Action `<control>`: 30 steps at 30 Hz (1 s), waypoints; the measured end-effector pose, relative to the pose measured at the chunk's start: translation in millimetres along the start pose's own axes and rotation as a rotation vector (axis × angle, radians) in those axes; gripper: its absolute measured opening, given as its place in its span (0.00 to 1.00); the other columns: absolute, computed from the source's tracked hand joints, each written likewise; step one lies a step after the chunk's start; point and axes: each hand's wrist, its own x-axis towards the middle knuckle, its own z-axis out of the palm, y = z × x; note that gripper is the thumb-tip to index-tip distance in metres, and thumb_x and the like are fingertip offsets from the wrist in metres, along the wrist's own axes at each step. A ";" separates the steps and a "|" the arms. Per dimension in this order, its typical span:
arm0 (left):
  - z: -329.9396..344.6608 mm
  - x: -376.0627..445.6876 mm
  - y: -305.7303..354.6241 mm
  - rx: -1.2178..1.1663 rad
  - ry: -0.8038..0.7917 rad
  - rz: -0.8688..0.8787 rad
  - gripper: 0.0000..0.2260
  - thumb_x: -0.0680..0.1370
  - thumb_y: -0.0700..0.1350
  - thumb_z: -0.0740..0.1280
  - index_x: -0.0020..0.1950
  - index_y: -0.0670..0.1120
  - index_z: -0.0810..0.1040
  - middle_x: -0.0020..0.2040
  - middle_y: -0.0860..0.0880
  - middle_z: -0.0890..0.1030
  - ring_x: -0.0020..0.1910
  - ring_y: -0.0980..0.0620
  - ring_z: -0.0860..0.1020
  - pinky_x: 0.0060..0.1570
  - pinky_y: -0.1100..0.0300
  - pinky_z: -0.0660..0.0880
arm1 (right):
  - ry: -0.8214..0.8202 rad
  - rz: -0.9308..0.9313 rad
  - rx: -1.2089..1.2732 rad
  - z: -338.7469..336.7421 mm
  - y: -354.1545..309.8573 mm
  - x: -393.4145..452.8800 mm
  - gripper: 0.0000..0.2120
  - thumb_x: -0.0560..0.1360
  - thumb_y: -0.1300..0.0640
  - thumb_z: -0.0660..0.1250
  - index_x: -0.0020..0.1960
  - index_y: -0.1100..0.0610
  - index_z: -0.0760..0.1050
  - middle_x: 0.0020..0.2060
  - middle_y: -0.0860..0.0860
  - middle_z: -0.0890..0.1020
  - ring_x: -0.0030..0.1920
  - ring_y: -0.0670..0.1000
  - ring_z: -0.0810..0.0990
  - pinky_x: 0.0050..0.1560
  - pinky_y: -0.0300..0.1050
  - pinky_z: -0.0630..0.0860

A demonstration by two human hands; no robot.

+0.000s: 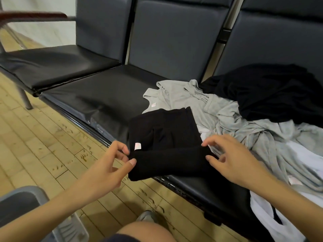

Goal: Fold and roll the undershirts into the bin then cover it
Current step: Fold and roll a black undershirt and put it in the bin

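On the bench seat, both hands, left hand (113, 159) and right hand (232, 159), pinch the black undershirt (166, 142) roll's ends; next, roll toward twelve o'clock.

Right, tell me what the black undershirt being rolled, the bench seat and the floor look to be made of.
Black undershirt: soft matte knit, probably cotton; it drapes, creases and rolls easily.
Bench seat: black padded leather or vinyl, I cannot tell which; smooth with a dull sheen and wrinkles.
Floor: pale wooden boards, scuffed, with visible seams.
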 end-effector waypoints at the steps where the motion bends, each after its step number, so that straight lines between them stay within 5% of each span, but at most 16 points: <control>1: -0.6 -2.0 -0.6 0.004 -0.024 -0.002 0.10 0.81 0.51 0.68 0.58 0.53 0.69 0.49 0.56 0.79 0.27 0.50 0.77 0.24 0.65 0.69 | -0.013 -0.033 -0.016 0.5 0.7 -2.7 0.16 0.77 0.54 0.73 0.58 0.37 0.74 0.54 0.37 0.73 0.39 0.43 0.80 0.44 0.29 0.73; 4: -3.1 -8.7 -1.3 0.002 -0.165 -0.048 0.15 0.79 0.55 0.68 0.63 0.61 0.67 0.56 0.53 0.80 0.32 0.47 0.84 0.24 0.62 0.72 | -0.066 -0.121 -0.074 2.8 2.2 -11.2 0.16 0.78 0.53 0.71 0.63 0.39 0.76 0.56 0.35 0.71 0.47 0.42 0.77 0.47 0.30 0.73; 10: -2.8 -11.7 -2.8 -0.274 -0.273 -0.124 0.23 0.73 0.55 0.72 0.63 0.66 0.65 0.58 0.46 0.85 0.32 0.40 0.80 0.25 0.58 0.73 | -0.203 -0.133 -0.295 2.8 0.2 -16.4 0.28 0.78 0.40 0.65 0.75 0.35 0.61 0.67 0.35 0.62 0.42 0.35 0.76 0.42 0.33 0.72; 14: -0.6 -9.0 -5.2 -0.326 -0.283 -0.061 0.23 0.74 0.50 0.73 0.65 0.66 0.70 0.59 0.47 0.83 0.32 0.43 0.79 0.24 0.59 0.71 | -0.167 -0.111 -0.241 4.1 0.6 -12.9 0.24 0.78 0.43 0.66 0.72 0.34 0.63 0.65 0.37 0.67 0.62 0.39 0.71 0.59 0.38 0.74; 20: -2.0 -5.1 -16.6 -0.324 -0.314 -0.012 0.29 0.75 0.39 0.76 0.67 0.67 0.75 0.61 0.47 0.81 0.33 0.46 0.74 0.26 0.61 0.70 | -0.066 -0.110 -0.257 10.9 0.3 -11.5 0.21 0.78 0.50 0.67 0.69 0.39 0.68 0.60 0.39 0.72 0.61 0.43 0.72 0.58 0.40 0.74; 25: -4.8 -2.7 -15.1 -0.340 -0.243 -0.009 0.22 0.76 0.39 0.74 0.64 0.62 0.79 0.57 0.43 0.83 0.32 0.50 0.73 0.26 0.63 0.69 | -0.006 -0.144 -0.216 11.7 0.0 -10.9 0.17 0.77 0.52 0.67 0.65 0.41 0.74 0.53 0.37 0.72 0.58 0.44 0.71 0.55 0.43 0.76; 30: -9.0 -5.5 -11.0 -0.370 -0.193 -0.030 0.14 0.79 0.42 0.70 0.61 0.57 0.80 0.49 0.43 0.83 0.30 0.51 0.71 0.26 0.61 0.67 | 0.035 -0.165 -0.027 4.5 -3.3 -10.7 0.11 0.75 0.48 0.68 0.57 0.37 0.77 0.61 0.34 0.66 0.55 0.39 0.73 0.52 0.31 0.72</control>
